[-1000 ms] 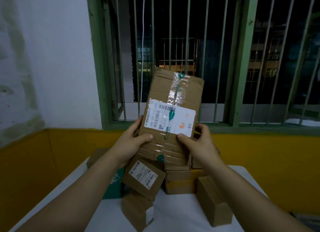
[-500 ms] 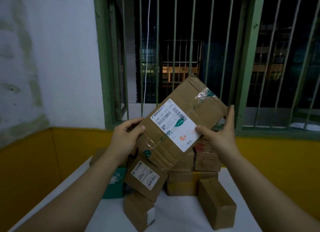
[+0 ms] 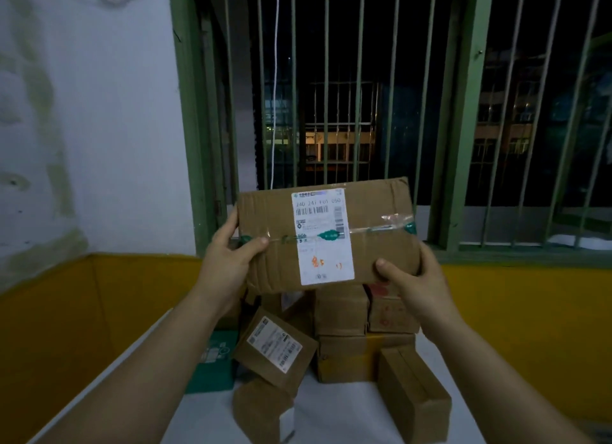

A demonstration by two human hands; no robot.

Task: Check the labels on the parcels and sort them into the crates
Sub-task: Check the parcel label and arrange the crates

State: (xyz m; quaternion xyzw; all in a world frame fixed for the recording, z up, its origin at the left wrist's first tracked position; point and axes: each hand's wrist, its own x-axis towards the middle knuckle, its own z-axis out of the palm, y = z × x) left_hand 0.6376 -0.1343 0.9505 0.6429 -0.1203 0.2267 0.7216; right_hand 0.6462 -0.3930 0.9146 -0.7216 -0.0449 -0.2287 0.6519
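— So, what is being held up?

— A flat cardboard parcel (image 3: 371,244), lifted clear of the table (image 3: 331,407) and turned with its long side level, in front of the barred window (image 3: 364,95). The left hand (image 3: 228,264) grips its left end, thumb across the front face by the green tape and fingers curled behind. The right hand (image 3: 420,284) grips the lower right corner the same way, thumb on the front, fingers wrapped round the back.

— And the label?

— A white label (image 3: 323,236) sits near the middle of the front face and faces the camera, upright, with a barcode near its top and an orange scrawl low down. The small print is too blurred to read, though the top row looks like a line of numbers. A strip of clear tape with green marks runs across the parcel and over the label.

— What lies underneath?

— A heap of brown boxes (image 3: 341,314) at the far end of the table, stacked against each other. One small parcel (image 3: 275,351) leans tilted at the front of the heap, its own white label up. A green box (image 3: 215,364) lies at the heap's left side, near the table's left edge. A long carton (image 3: 414,397) lies on the right, toward the near end. Behind the table runs a yellow wall (image 3: 530,311), white above on the left.
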